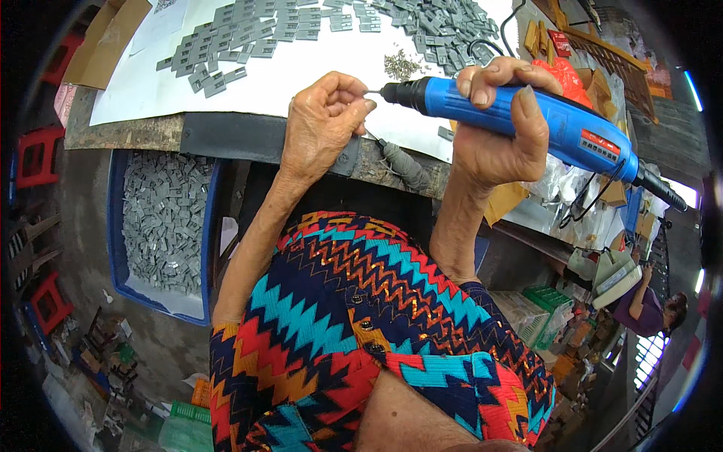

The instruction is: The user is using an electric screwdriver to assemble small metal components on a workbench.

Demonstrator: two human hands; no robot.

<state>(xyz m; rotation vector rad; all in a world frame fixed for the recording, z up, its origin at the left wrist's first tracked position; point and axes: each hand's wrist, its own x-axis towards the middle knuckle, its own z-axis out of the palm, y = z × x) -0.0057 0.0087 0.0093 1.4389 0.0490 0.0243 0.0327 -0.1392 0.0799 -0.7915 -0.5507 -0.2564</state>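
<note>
My right hand (497,132) is wrapped round a blue electric screwdriver (568,129) with a black nose, held nearly level above the table edge. The thin bit points left, at the fingertips of my left hand (320,124). Those fingers are curled into a pinch by the bit's tip; whatever is between them is too small or hidden to make out. Just beyond the nose lies a pile of small screws (404,66) on white sheeting (151,94). Rows of flat grey plastic parts (248,34) lie further left, and a heaped lot of grey pieces (444,30) at the far right.
A blue bin (114,226) full of grey parts stands below the table at left. At the wooden table edge rests a cloth-wrapped tool handle (407,167). Red stools (39,156) stand far left. Another person (646,310) is at the right, beyond cluttered boxes and bags.
</note>
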